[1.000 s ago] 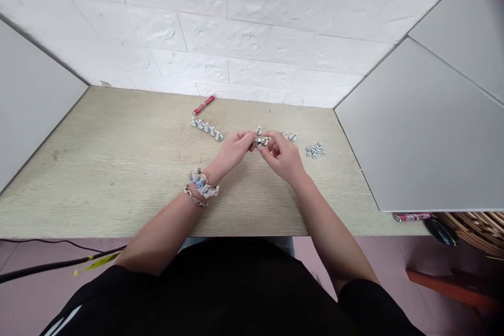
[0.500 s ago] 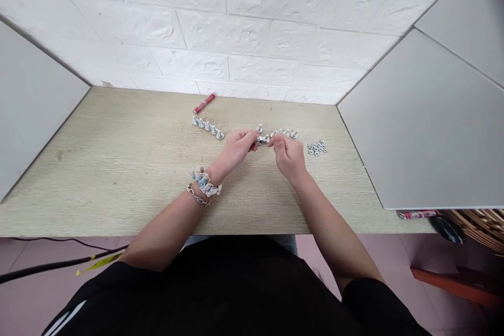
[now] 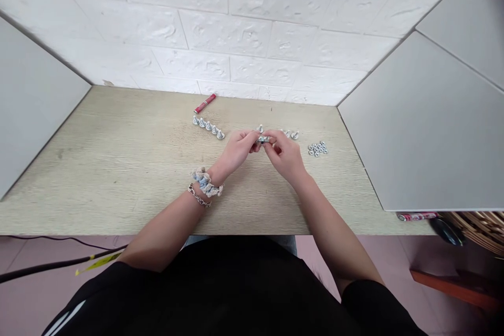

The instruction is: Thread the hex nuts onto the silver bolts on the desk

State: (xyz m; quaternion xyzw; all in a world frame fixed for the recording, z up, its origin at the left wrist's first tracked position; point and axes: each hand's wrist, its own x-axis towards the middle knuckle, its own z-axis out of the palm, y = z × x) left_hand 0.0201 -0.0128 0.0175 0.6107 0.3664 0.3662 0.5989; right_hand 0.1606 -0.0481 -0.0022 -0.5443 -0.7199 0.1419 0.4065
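Between my two hands is a small silvery bolt [image 3: 263,139], held sideways above the table, with what looks like a nut partway along it. My left hand [image 3: 238,148] pinches its left end. The fingertips of my right hand [image 3: 286,155] are closed at its right end; the fingers partly cover it. Just behind the bolt, a single bolt [image 3: 260,128] stands on its head. More bolts [image 3: 294,135] stand behind my right hand, some of them hidden by it. Farther right lies a cluster of several nuts [image 3: 317,148].
On the left, a slanted row of several bolts [image 3: 208,127] stands near a red marker-like tube [image 3: 205,103]. A white brick-pattern wall [image 3: 252,31] borders the table [image 3: 118,168] behind, with pale panels at both sides. Another red tube [image 3: 418,216] and a wicker basket [image 3: 482,231] are at right.
My right hand has turned and moved slightly left, its fingers now reaching over the bolt's right end and covering more of the bolts behind. My left hand keeps its place.
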